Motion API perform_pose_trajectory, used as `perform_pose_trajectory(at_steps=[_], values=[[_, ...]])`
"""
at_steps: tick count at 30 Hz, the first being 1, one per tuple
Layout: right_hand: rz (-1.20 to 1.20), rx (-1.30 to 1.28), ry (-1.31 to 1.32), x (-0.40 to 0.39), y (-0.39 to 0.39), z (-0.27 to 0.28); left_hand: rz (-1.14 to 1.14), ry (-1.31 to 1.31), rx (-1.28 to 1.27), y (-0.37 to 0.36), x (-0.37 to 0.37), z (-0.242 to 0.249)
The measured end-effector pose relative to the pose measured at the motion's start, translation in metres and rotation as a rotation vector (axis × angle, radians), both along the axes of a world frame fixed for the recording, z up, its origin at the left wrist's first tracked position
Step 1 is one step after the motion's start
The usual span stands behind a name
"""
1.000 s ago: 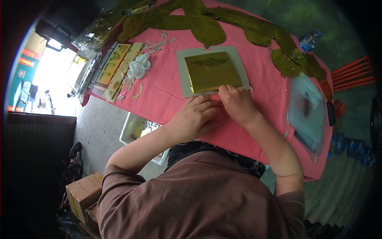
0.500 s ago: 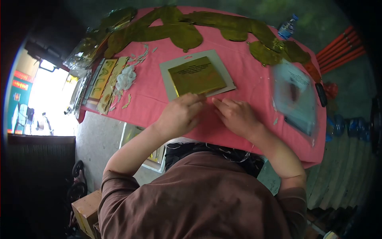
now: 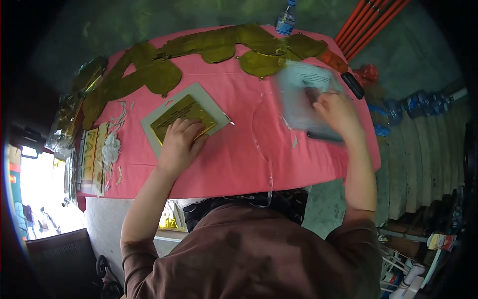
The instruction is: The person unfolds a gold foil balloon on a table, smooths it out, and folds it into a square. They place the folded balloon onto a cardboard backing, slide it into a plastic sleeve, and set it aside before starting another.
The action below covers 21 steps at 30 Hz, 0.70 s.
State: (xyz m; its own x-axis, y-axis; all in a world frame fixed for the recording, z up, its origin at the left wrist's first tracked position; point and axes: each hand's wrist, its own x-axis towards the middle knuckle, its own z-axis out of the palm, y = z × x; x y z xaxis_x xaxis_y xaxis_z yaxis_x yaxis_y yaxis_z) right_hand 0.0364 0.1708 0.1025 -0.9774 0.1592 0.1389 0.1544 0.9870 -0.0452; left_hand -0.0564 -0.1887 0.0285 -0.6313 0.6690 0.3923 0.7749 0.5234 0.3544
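Observation:
On the pink cloth lies a grey card [image 3: 211, 100] with a hang slot, bearing a folded gold foil packet [image 3: 181, 110] printed with small text. My left hand [image 3: 180, 145] rests on the lower edge of that packet, fingers stretched over it. To the right, a stack of clear printed plastic bags [image 3: 299, 107] lies near the table's right side, with a dark reddish patch showing through. My right hand [image 3: 340, 113] is at the stack's right edge, its fingers bent and pinched on a bag. The bags look slightly blurred.
Flat gold foil balloons [image 3: 219, 42] stretch along the far edge. A water bottle [image 3: 286, 19] stands behind them. A black object [image 3: 352, 85] sits at the right edge. White scraps [image 3: 111, 148] and flat gold packs [image 3: 90, 154] lie at left. Orange poles [image 3: 371, 25] lean beyond the table.
My hands have parted: the right moved from beside the left over to the plastic bags, and the left lies on the gold packet. The view has turned right.

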Motion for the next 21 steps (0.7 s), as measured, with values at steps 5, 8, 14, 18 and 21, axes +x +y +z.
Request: perform_pose_trajectory(at_steps=[5, 8, 14, 18, 21], values=[[-0.005, -0.087, -0.005, 0.007, 0.056, -0.012, -0.003, -0.028, 0.049, 0.002, 0.000, -0.003], [0.054, -0.219, -0.045, -0.004, 0.068, -0.033, 0.016, -0.058, 0.046, 0.002, 0.001, -0.002], [-0.016, -0.156, 0.026, -0.016, 0.059, -0.050, 0.012, -0.039, 0.044, 0.003, 0.001, -0.001], [0.015, -0.035, 0.143, -0.022, 0.072, -0.066, 0.013, -0.035, 0.040, 0.003, 0.000, -0.003], [-0.003, -0.244, 0.059, -0.029, 0.078, -0.058, 0.019, -0.036, 0.034, 0.003, 0.001, -0.002]])
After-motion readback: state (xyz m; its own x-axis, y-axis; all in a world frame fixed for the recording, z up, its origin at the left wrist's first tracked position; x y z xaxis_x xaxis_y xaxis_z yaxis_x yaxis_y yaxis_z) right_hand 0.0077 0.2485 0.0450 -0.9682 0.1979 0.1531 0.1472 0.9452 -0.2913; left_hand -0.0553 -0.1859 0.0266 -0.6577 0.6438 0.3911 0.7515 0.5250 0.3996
